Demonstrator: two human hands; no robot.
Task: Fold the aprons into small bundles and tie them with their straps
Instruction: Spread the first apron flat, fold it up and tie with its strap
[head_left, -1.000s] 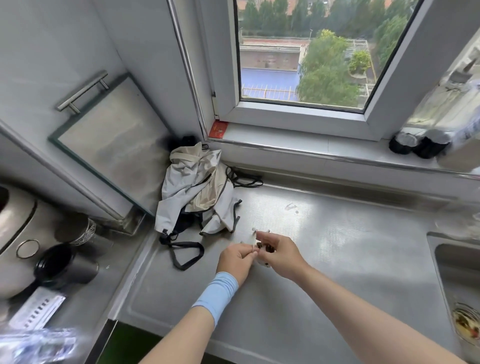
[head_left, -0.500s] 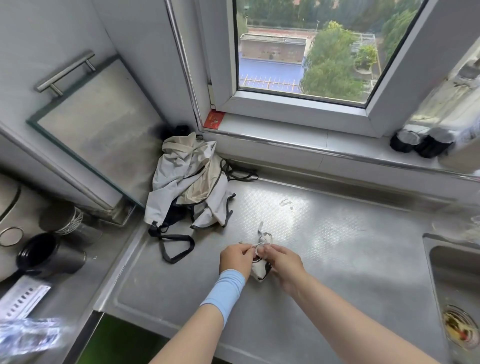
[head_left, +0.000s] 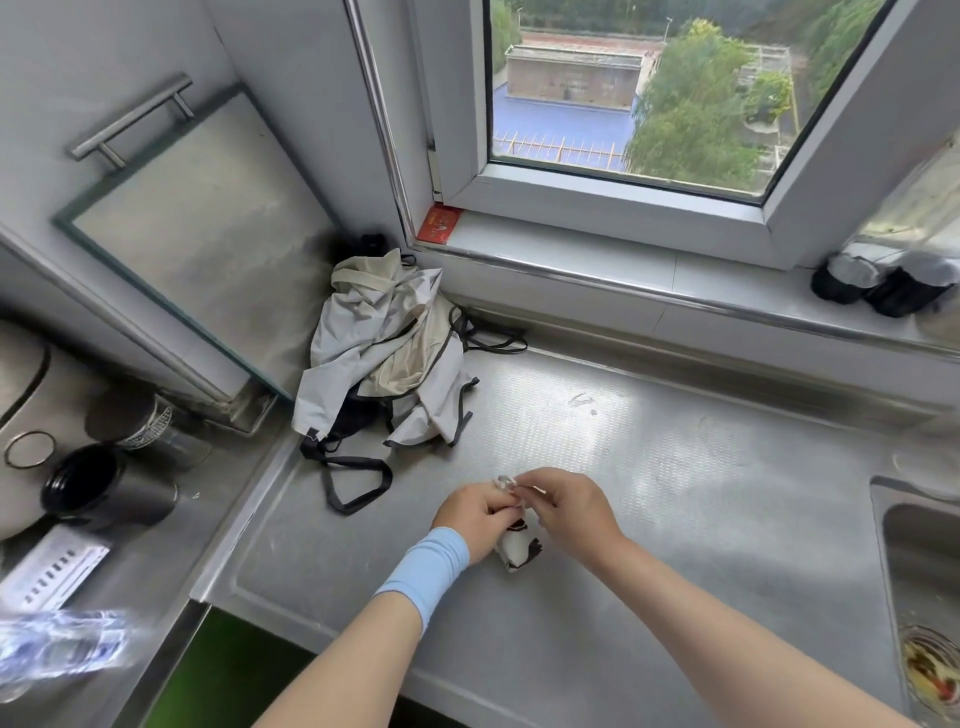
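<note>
While pinched at its strap (head_left: 505, 482) by left hand (head_left: 480, 514) and right hand (head_left: 571, 512), apron bundle (head_left: 517, 551) lengthwise near-to-far.

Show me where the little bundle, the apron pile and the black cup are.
bundle (head_left: 517, 552), head view: its white body, between the two wrists.
apron pile (head_left: 363, 343), head view: the grey cloth on top.
black cup (head_left: 135, 501), head view: its side wall.
</note>
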